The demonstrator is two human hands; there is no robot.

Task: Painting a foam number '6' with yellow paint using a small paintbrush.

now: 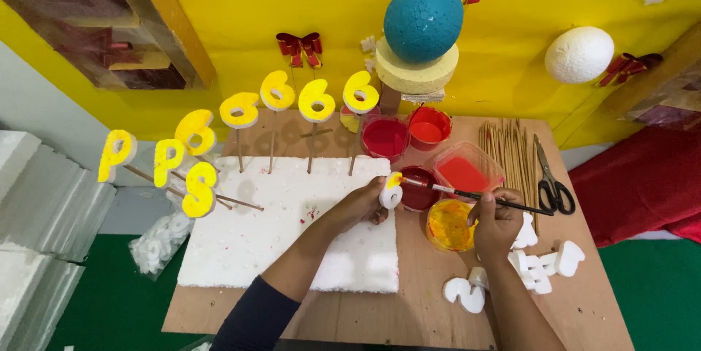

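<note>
coating rough foam digit [391, 195] yellow

Rough white foam slab [292, 234], seemingly matt

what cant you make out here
Head view:
- Foam piece in the left hand: its shape, fingers cover part.
- Brush grip: hidden inside the right hand.
- Bag contents: too small.
- White foam shapes: partly behind the right arm.

Scissors [555, 187] right of skewers [507, 154] (touching) —
</note>
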